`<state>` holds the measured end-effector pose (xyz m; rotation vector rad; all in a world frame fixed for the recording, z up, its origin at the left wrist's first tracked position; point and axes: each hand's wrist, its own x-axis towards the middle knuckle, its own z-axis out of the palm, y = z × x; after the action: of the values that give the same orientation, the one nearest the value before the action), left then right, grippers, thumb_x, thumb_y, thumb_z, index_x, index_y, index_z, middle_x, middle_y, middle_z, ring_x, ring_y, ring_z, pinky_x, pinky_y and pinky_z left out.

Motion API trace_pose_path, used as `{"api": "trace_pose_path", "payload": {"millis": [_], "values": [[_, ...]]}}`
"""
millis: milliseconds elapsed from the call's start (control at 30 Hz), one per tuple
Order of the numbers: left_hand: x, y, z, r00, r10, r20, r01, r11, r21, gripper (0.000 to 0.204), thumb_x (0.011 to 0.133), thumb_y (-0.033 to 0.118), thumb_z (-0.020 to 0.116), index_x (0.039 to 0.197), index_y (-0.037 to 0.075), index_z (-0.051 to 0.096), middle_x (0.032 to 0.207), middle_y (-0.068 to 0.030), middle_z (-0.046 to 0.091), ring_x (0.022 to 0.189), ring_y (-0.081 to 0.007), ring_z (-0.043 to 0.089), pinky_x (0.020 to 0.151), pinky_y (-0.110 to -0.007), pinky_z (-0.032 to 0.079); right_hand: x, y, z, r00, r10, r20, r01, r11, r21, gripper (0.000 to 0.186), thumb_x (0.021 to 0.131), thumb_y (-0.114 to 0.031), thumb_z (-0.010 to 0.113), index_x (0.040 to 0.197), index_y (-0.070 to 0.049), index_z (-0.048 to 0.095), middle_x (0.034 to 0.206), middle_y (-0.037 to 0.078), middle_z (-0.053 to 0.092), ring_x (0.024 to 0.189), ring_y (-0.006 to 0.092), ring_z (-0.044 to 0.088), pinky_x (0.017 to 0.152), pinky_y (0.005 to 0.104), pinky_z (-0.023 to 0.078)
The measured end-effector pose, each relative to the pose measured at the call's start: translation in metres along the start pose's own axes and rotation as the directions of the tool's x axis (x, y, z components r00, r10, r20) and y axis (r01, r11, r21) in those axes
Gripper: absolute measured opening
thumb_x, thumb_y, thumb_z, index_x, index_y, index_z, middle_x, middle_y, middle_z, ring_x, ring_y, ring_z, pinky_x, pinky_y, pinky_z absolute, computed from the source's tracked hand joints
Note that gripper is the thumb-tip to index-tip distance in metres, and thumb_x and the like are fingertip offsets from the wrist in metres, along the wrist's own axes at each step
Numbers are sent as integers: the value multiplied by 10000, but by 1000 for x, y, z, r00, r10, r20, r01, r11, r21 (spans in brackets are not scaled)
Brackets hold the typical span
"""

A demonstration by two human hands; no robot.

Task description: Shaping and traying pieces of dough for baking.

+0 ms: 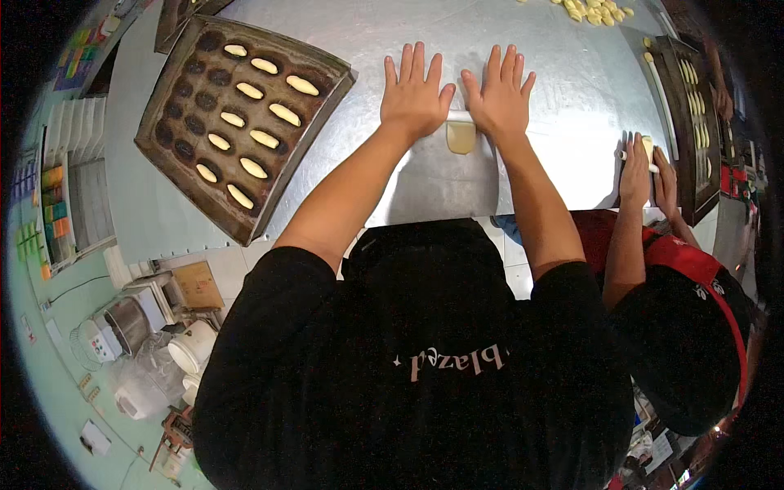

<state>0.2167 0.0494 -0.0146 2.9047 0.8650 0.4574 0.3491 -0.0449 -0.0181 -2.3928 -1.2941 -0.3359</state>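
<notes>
My left hand (415,98) and my right hand (498,98) lie palm down with fingers stretched out, at either end of a white rolling pin (458,116) on the steel table (351,122). Their palms partly hide the pin's ends. A flattened pale piece of dough (460,140) extends from beneath the pin toward me. To my left, a dark metal baking tray (147,131) holds several elongated pieces of pale dough (285,113) in two sizes.
At right, a co-worker's hands (634,167) work dough with another white pin, beside a second loaded tray (695,122). Several small dough pieces (592,10) lie at the back. Another tray edge shows at top left. White buckets (192,347) and a machine stand on the floor at lower left.
</notes>
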Motion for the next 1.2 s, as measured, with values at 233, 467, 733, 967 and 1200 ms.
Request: {"api": "trace_pose_path", "payload": {"millis": [233, 467, 733, 967, 1200], "values": [[-124, 17, -37, 987, 150, 60, -134, 967, -218, 515, 899, 337, 578, 1326, 56, 515, 1456, -221, 394, 1358, -366, 369, 1101, -520, 279, -131, -25, -69, 958, -143, 250, 143, 990, 19, 596, 858, -383, 623, 1362, -89, 499, 1337, 185, 493, 1244, 372, 453, 1060, 539, 304], [-112, -3, -43, 993, 114, -32, -108, 759, -642, 298, 808, 147, 673, 1100, 97, 643, 1163, -68, 625, 1083, -287, 583, 927, -427, 417, -61, 11, -38, 984, -180, 13, 171, 951, 258, 414, 817, -32, 596, 1231, -36, 591, 1073, 183, 596, 949, 355, 571, 818, 424, 471], [-33, 15, -1, 993, -29, -115, -29, 882, -471, 169, 814, 183, 678, 977, 145, 702, 981, -28, 653, 926, -260, 594, 792, -402, 429, -39, -7, -31, 959, -151, 240, 71, 947, 312, 201, 861, -149, 603, 1032, -72, 674, 958, 121, 646, 895, 317, 600, 775, 429, 486], [-66, 7, -9, 987, 132, -87, -158, 779, -606, 56, 762, 158, 699, 810, 138, 679, 902, 20, 646, 887, -234, 595, 776, -396, 427, -78, -6, -56, 937, -234, 259, 133, 926, 353, 161, 842, -111, 621, 980, -58, 684, 1004, 124, 649, 934, 343, 594, 815, 404, 482], [-59, 15, -16, 957, 269, 110, -200, 885, -419, 737, 789, 321, 626, 1426, 47, 375, 1475, -166, 370, 1403, -304, 297, 1146, -514, 178, -77, -29, -37, 970, -59, 238, 10, 979, 202, 637, 921, -345, 540, 1398, 45, 379, 1443, 237, 398, 1346, 389, 362, 1092, 494, 284]]}}
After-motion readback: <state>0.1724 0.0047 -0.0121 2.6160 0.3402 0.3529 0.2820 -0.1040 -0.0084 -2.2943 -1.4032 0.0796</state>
